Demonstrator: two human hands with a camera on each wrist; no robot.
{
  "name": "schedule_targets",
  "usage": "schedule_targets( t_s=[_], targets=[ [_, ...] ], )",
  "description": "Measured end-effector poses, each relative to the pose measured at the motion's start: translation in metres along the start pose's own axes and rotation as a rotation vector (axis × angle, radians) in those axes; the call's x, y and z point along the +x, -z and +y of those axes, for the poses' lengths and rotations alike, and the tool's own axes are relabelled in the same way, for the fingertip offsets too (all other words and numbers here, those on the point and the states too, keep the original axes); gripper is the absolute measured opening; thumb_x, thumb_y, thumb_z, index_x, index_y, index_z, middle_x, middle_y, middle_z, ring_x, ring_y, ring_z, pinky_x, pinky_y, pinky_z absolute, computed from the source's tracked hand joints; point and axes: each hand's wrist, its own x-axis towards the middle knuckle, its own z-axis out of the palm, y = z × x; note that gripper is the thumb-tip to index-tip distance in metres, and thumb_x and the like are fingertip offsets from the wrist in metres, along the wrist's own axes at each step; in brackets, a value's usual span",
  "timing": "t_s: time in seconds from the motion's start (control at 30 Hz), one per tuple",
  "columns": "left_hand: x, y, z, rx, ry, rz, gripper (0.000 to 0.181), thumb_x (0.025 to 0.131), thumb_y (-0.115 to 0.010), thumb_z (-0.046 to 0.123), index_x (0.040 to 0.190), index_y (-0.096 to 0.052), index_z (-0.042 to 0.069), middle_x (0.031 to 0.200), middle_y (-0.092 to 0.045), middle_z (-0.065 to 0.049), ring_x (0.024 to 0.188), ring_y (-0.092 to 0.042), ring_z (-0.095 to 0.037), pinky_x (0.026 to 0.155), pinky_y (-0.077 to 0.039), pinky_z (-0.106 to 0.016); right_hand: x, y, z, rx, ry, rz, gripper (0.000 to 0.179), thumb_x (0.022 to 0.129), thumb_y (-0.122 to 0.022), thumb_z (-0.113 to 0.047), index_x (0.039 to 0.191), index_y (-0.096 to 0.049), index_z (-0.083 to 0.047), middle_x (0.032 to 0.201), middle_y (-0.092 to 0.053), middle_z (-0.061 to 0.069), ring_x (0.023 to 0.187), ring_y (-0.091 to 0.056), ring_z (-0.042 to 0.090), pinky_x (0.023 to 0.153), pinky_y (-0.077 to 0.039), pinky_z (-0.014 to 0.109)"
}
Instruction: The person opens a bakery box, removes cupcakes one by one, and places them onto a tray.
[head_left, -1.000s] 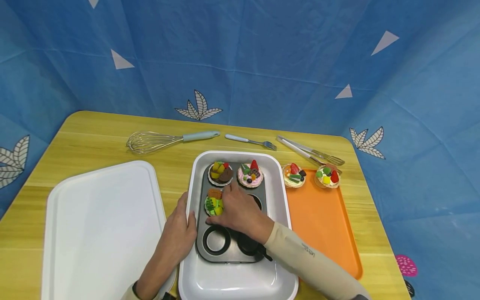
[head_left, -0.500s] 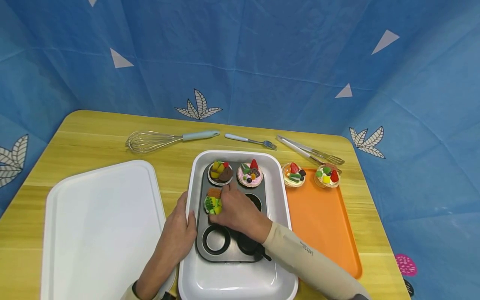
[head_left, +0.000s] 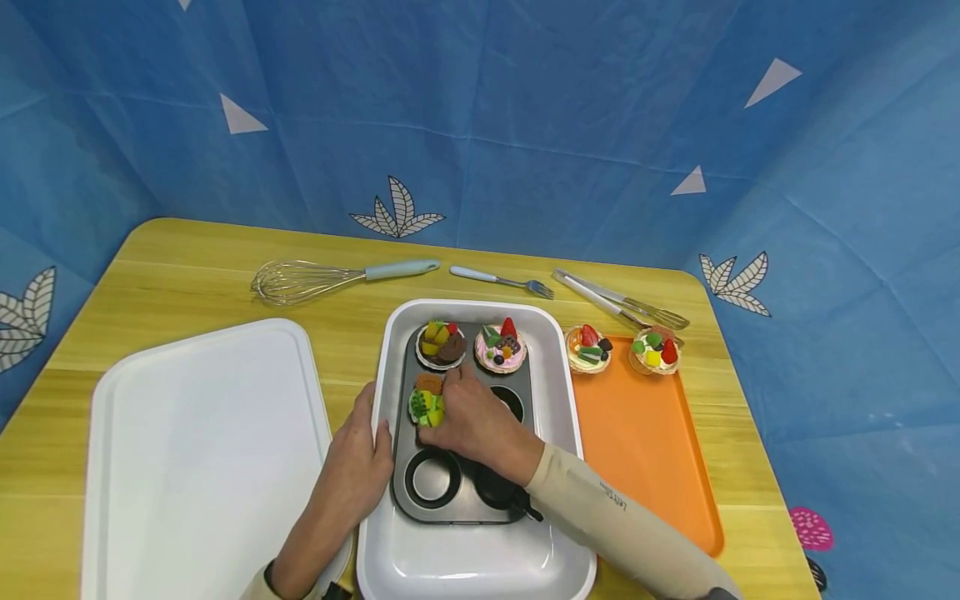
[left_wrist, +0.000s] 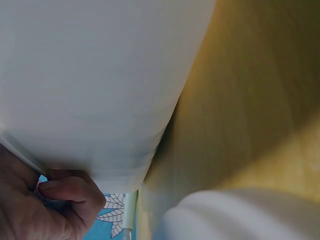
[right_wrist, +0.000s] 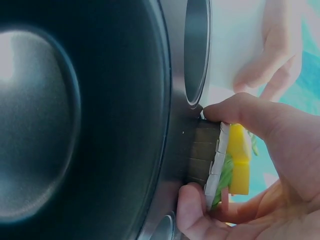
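My right hand [head_left: 483, 421] pinches a small tart [head_left: 426, 407] topped with green and yellow pieces and a biscuit. In the right wrist view the tart's pleated case [right_wrist: 202, 152] sits between thumb and fingers, at the surface of a dark muffin tin [right_wrist: 175, 130]. The tin lies inside a deep white tray [head_left: 472, 560]. At that tray's left wall, my left hand [head_left: 358, 467] grips the rim, thumb on top. A chocolate tart [head_left: 441, 347] and a pink cream tart [head_left: 500, 348] sit in the tin's far cups. My right hand partly covers the middle right cup.
Two more fruit tarts, one with a strawberry [head_left: 588, 348] and one with green balls [head_left: 654, 352], sit at the far edge of an orange tray [head_left: 645, 450]. A white board-like tray [head_left: 210, 458] lies left. Behind are a whisk [head_left: 307, 282], a fork [head_left: 502, 282] and tongs [head_left: 622, 302].
My right thumb has drawn in slightly toward the green and yellow tart since a second ago. The left hand stays on the white tray's rim.
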Motion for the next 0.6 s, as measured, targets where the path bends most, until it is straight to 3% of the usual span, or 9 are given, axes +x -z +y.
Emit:
schedule_targets(
  t_s=[0.3, 0.6],
  targets=[
    [-0.0008, 0.0002, -0.0003, 0.008, -0.002, 0.006, 0.056, 0.102, -0.046, 0.012, 0.154, -0.027, 0.000, 0.139, -0.051, -0.029, 0.124, -0.055, -0.042, 0.098, -0.046, -0.060, 0.0003, -0.0015, 0.0012, 0.010, 0.015, 0.043, 0.069, 0.074, -0.079, -0.030, 0.121, -0.053, 0.013, 0.104, -0.053, 0.012, 0.078, -0.057, 0.015, 0.066, -0.051, 0.023],
    [-0.0006, 0.0006, -0.0001, 0.020, 0.010, -0.002, 0.057, 0.102, -0.046, 0.012, 0.154, -0.026, 0.001, 0.139, -0.051, -0.029, 0.124, -0.055, -0.041, 0.099, -0.045, -0.059, -0.0029, 0.0077, -0.0040, 0.018, -0.058, 0.059, 0.072, 0.075, -0.079, -0.033, 0.120, -0.053, 0.017, 0.103, -0.052, 0.018, 0.074, -0.054, 0.017, 0.062, -0.052, 0.026]
  ],
)
